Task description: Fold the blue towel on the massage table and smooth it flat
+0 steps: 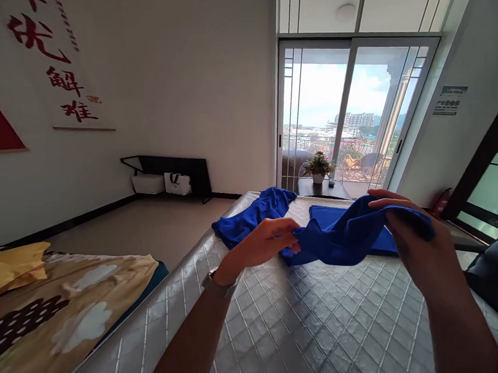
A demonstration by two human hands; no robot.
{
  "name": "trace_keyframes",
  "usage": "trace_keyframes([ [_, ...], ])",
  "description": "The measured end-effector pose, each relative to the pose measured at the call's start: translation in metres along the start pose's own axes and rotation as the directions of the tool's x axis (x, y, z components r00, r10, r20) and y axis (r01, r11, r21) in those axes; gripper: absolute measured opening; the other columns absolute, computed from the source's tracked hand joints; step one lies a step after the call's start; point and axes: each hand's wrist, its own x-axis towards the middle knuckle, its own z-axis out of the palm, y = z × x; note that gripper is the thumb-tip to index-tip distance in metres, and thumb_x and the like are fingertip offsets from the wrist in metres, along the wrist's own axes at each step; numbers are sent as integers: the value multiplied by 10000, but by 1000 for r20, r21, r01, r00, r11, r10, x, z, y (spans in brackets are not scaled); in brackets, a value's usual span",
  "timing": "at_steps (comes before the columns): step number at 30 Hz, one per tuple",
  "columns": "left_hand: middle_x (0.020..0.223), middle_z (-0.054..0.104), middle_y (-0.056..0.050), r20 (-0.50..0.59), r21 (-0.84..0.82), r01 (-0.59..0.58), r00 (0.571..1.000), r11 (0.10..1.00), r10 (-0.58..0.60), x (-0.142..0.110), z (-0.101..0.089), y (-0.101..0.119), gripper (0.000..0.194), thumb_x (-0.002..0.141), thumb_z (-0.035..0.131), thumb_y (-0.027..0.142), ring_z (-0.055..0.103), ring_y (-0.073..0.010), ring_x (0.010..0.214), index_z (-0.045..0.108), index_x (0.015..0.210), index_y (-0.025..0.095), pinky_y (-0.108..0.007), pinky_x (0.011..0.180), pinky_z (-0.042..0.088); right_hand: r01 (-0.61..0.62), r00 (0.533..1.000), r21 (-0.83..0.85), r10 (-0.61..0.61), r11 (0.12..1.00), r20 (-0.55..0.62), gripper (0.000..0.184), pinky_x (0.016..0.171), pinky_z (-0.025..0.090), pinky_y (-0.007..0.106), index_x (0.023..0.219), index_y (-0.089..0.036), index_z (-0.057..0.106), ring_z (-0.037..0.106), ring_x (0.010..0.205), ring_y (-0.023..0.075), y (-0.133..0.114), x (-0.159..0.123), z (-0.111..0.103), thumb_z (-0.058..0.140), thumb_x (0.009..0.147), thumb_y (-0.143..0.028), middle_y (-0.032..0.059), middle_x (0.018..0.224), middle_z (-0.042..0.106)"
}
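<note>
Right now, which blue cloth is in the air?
The blue cloth held between the left hand and right hand. On the silver quilted mat lie a crumpled blue cloth at the far end and a flat blue cloth beneath it.

Right now the flat royal-blue microfibre cloth (326,217) is blocked from my view by the crumpled blue microfibre cloth (339,237) held across it, so I can't see its middle. The left hand (268,241) and right hand (419,239) cover the held cloth's ends, while the left forearm (190,340) and right forearm (461,331) run off the bottom edge. Over right, the red fire extinguisher (442,201) is partly hidden, and the small printed wall notice (448,99) is too tiny to read from here.
</note>
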Motion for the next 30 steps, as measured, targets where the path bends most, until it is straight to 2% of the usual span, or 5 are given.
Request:
trace_keyframes([
  [6,888,727,-43,140,120,-184,976,976,167,-17,11,45,198,932,666,380,647,-156,782,707,861,200,-268,707,507,3,976,54,-15,999,217,156,1032,507,388,1052,-307,738,642,1173,249,-18,-3,8,690,942,-408,38,1211,711],
  [12,860,755,-49,420,-77,-498,769,864,481,-46,25,94,149,975,583,270,701,-154,774,675,864,233,-260,764,526,25,901,249,-130,968,415,186,961,531,357,1077,-311,710,641,1177,268,-30,-7,1,658,941,-426,64,1236,695],
  [16,855,734,-22,19,166,-342,939,925,344,-50,22,92,94,983,597,251,671,-126,745,682,954,224,-229,710,510,25,821,233,-153,972,550,563,1006,517,426,1286,-309,663,617,1223,333,-35,-14,4,725,821,-622,103,1328,647],
  [20,732,665,34,-273,354,-182,918,918,287,-41,31,83,178,1004,575,321,588,-95,646,659,889,215,-217,647,451,-14,831,-9,16,1000,556,865,869,568,371,1395,-302,581,686,1034,283,-42,-28,19,849,663,-676,79,1191,709],
  [30,886,657,26,155,262,-73,987,962,33,-25,27,59,302,991,577,472,589,-123,716,597,1188,243,-242,653,447,-100,995,-52,99,994,-22,201,531,471,262,934,-284,710,586,603,142,-54,-32,23,747,877,-473,-26,744,672],
])
